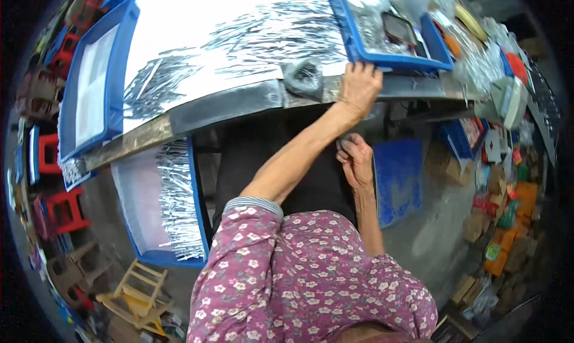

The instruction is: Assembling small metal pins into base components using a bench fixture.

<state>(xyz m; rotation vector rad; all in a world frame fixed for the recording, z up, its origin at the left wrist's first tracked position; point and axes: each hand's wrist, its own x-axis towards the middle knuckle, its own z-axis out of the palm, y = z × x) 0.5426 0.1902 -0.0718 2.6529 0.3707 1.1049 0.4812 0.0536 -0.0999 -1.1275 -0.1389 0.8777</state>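
Observation:
My left hand [361, 87] reaches across to the table's front edge, its fingers bent over the near wall of a blue plastic tray [397, 61]. Below it, over my lap, my right hand [357, 159] is closed with curled fingers; a small dark grey thing may be in them, too unclear to name. Beside my left hand, a small container lined with a dark plastic bag [303, 78] sits at the table edge. Many thin silvery strips [275, 35] lie spread on the white table top [170, 23], left of the tray.
Another blue tray [113, 80] stands at the table's left end. A lower blue tray [128, 220] holds more strips beside my lap. A blue panel [399, 181] is at my right. Red stools [67, 211], a wooden chair [134, 295] and boxes [505, 256] stand around.

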